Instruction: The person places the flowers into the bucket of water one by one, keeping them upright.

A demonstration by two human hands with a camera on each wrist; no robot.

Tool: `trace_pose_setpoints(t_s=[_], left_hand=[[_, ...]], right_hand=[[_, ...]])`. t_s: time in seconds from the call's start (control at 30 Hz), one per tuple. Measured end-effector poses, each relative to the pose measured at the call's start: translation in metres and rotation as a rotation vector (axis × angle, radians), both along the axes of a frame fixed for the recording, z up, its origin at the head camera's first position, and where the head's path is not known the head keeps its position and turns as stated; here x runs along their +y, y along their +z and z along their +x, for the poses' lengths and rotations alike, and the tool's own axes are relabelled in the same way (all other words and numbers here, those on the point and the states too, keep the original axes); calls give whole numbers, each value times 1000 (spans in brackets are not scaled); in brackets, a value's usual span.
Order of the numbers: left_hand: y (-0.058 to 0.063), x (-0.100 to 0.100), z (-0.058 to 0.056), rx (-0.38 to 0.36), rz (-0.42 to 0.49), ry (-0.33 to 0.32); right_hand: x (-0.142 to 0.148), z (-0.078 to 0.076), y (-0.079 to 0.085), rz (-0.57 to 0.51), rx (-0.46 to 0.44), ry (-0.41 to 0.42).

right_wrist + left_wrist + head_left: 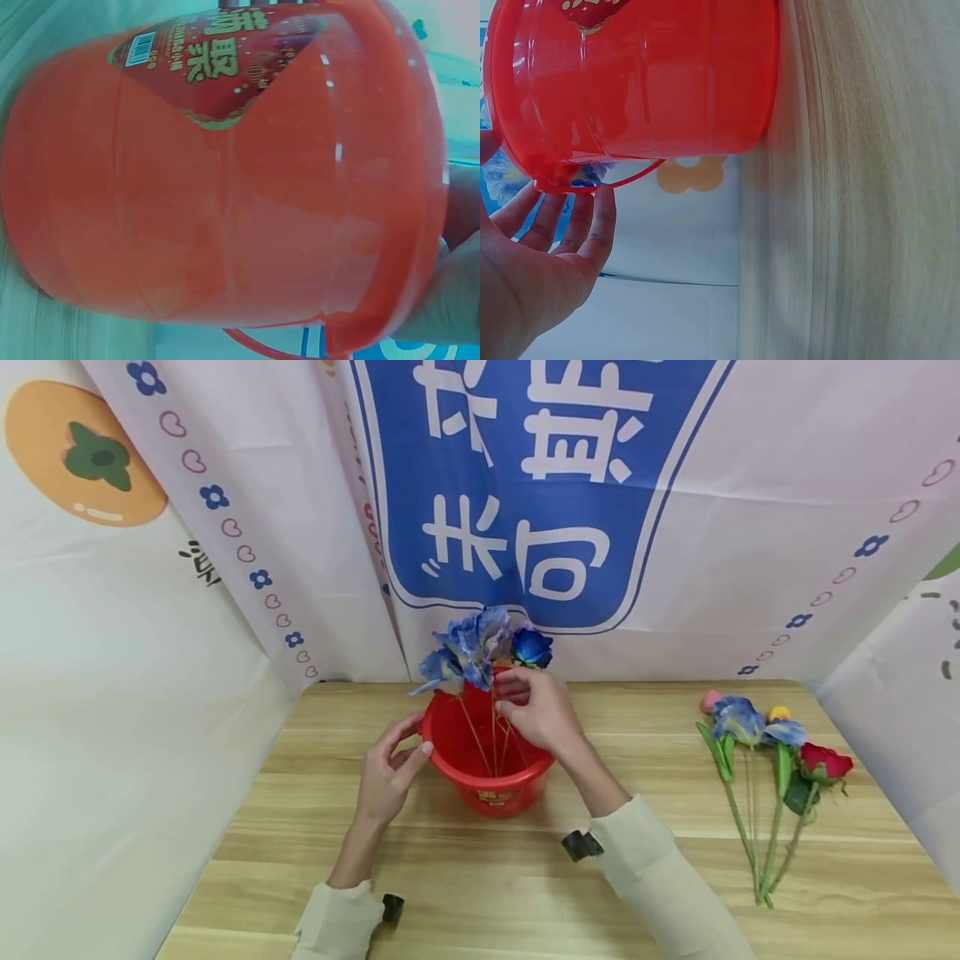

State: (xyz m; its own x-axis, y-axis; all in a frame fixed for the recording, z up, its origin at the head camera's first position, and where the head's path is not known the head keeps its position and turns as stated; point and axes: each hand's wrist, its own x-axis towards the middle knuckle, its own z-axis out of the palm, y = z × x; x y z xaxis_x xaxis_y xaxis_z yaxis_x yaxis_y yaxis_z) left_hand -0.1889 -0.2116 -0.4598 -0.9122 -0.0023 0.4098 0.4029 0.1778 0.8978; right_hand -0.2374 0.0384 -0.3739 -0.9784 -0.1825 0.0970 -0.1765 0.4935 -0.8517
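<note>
A red plastic bucket point(491, 777) stands on the table, with blue iris-like artificial flowers point(468, 647) and a blue rose point(532, 647) rising above its back rim. Thin stems cross inside it. My left hand point(390, 772) grips the bucket's left rim, thumb at the front. In the left wrist view its fingers point(581, 225) touch the rim by the handle point(641, 174). Over the bucket's right side, my right hand point(540, 706) pinches a thin flower stem between thumb and fingertips. The bucket hides those fingertips in the right wrist view.
On the table's right lie several loose artificial flowers: a blue iris point(738, 720), a red rose point(825, 762), a pink bloom point(711, 700) and a yellow one point(780, 713). A printed white cloth point(750, 543) hangs right behind the wooden table point(480, 885).
</note>
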Motion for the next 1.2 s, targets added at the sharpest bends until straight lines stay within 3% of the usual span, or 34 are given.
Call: trace_pose_setpoints(t_s=[0.43, 1.2], left_hand=[[-2, 0, -1, -1, -1, -2], [1, 1, 1, -27, 15, -6]], right_hand=[[49, 18, 1, -172, -9, -70], [190, 52, -33, -275, 36, -236]])
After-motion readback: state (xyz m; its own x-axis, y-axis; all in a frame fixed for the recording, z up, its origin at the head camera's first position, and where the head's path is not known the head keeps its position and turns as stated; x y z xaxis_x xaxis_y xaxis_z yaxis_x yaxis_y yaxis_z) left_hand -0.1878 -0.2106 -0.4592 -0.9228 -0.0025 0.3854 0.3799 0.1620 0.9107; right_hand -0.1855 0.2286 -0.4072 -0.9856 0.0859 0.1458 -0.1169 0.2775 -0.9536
